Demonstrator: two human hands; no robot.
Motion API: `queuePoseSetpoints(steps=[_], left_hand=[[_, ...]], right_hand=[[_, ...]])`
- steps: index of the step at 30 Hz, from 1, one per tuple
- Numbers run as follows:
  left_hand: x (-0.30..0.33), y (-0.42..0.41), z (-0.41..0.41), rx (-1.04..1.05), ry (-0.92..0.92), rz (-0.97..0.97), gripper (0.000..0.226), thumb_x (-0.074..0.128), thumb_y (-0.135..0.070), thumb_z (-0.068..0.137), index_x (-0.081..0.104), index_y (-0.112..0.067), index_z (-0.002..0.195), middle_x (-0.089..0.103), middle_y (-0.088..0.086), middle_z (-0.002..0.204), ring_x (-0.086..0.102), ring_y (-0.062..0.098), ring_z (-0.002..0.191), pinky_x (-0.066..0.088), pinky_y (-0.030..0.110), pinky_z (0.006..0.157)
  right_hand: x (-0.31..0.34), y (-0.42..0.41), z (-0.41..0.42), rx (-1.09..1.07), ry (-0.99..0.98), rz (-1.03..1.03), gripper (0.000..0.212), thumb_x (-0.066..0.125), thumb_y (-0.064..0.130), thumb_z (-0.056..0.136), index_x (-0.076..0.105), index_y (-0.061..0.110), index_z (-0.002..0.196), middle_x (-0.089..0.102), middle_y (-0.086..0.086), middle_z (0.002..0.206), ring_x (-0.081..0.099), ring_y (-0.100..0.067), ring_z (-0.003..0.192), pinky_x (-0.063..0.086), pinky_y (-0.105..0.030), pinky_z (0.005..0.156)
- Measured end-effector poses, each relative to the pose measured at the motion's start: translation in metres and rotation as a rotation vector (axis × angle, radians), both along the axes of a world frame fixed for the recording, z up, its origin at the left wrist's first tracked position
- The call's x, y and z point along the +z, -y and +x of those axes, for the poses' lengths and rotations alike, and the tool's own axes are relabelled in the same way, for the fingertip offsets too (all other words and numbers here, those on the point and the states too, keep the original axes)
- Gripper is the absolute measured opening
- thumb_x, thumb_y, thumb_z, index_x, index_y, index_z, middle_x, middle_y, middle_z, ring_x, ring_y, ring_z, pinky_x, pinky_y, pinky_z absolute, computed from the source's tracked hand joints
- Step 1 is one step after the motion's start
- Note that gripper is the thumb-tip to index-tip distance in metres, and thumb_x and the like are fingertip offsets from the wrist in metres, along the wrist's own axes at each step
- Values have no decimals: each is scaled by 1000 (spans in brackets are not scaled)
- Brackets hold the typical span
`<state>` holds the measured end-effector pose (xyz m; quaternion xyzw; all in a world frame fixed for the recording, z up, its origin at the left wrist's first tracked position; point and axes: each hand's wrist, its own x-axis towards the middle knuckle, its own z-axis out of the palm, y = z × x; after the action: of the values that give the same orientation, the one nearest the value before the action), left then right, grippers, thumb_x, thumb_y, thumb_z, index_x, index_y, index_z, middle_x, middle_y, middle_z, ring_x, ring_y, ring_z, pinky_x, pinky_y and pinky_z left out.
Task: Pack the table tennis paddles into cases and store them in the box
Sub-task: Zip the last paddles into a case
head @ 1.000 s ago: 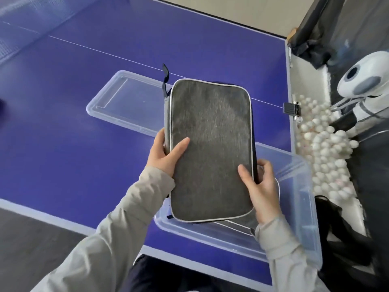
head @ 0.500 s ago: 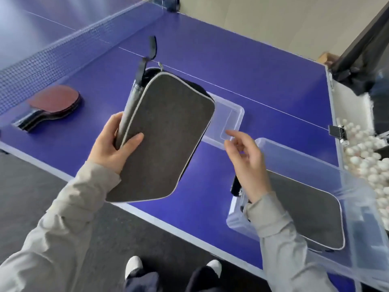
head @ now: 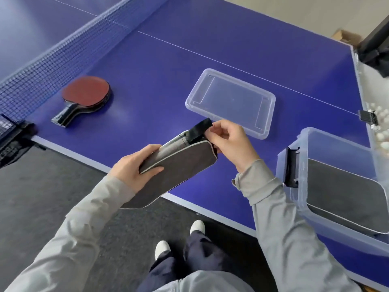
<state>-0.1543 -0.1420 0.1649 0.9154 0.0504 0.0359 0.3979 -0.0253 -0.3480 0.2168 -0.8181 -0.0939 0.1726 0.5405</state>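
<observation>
Now my left hand grips the grey case over the table's near edge. My right hand pinches its black strap, near the lid.

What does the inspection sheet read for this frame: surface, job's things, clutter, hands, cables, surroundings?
Surface: blue table, net across it.
Job's things: grey case held above the table edge; red paddles stacked near the net; clear box holding another case; lid lying apart.
Clutter: white balls beyond the table's right edge.
Hands: left hand holds the grey case; right hand pinches its black strap.
Cables: nothing seen.
Surroundings: grey floor, cardboard at the far corner.
</observation>
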Motion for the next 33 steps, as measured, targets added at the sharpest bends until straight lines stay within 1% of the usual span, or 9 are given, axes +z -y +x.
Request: queuePoseSetpoints(steps=[2,9,15,20,24,26,28,30,33], left_hand=[[-6,-5,9,-19,-1,16,36,58,-49,78,44,-47,111,57,-32,86,61,17,84,50,41,80],[-18,-11,56,-15,-7,-49,39,71,-27,82,55,-27,118,59,-27,86,59,16,79,43,26,76],[-16,-22,108,-30,1,-161,40,73,-23,81,51,-41,108,60,-29,95,57,-2,83,39,4,75],[-11,-35,136,-24,22,-308,33,68,-33,75,53,-49,101,65,-17,86,57,-5,74,42,7,74],[-17,-46,159,-4,-44,-555,32,69,-27,73,60,-46,97,68,-11,79,62,2,73,49,13,71],[-22,-55,171,45,-72,-676,33,72,-22,73,62,-43,97,70,-11,75,65,4,69,52,15,65],[-29,-62,182,82,-108,-794,32,73,-17,76,63,-36,100,71,-10,76,67,6,68,53,17,61],[-35,-69,194,126,-140,-884,24,65,-16,81,63,-29,102,72,-9,79,68,7,70,54,18,61],[-42,-82,211,220,-203,-974,17,64,-19,84,65,-28,99,72,-9,83,69,9,72,55,21,60]], right_hand=[[-3,-2,6,-3,4,1,4,65,17,85,62,14,85,65,-4,81,61,-17,76,52,-40,78],[-26,-3,47,-187,50,23,14,69,11,80,59,17,72,63,-2,69,60,-17,65,52,-35,68],[-57,13,101,-366,31,-19,20,70,10,74,57,23,65,64,3,66,60,-17,62,52,-36,69],[-78,29,128,-434,-51,-90,20,70,10,74,56,23,67,63,0,67,59,-20,65,52,-38,72],[-84,26,134,-432,-116,-48,21,68,2,75,58,20,71,60,5,55,52,-5,45,46,-18,53],[-84,19,134,-416,-115,-17,18,69,1,75,62,16,69,58,9,49,48,-4,41,43,-14,48],[-85,11,133,-418,-109,-12,17,67,0,76,65,14,68,60,7,51,49,-6,43,44,-15,49],[-84,2,129,-434,-106,-13,20,65,-2,77,67,16,68,62,2,55,52,-7,45,46,-17,51],[-84,-15,125,-443,-124,-20,21,65,0,78,68,18,69,63,-1,58,54,-6,45,47,-16,49]])
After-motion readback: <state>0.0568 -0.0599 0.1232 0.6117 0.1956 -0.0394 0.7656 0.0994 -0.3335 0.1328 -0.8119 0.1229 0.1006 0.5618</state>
